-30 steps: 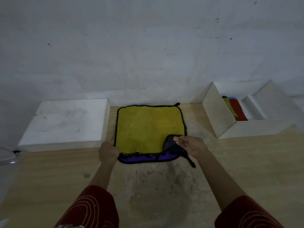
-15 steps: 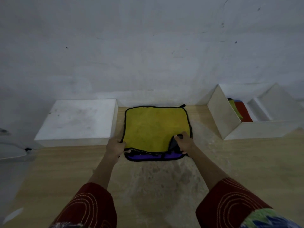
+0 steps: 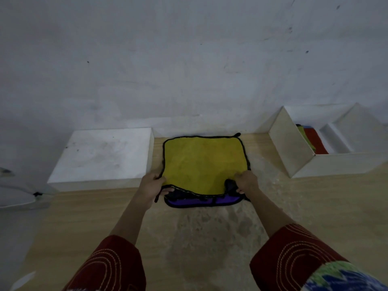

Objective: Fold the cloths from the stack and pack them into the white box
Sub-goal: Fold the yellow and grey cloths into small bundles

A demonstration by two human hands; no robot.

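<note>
The square yellow black-trimmed cloth [image 3: 203, 162] lay flat atop the stack [image 3: 201, 202] on the wooden table [image 3: 210, 238], its near corners pinched by the left hand [image 3: 152, 184] and the right hand [image 3: 246, 182], the far edge straight ahead and the open white box [image 3: 294, 148] off to the right.

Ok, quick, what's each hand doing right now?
Left hand: grips the near left corner of the yellow cloth.
Right hand: grips its near right corner.
</note>
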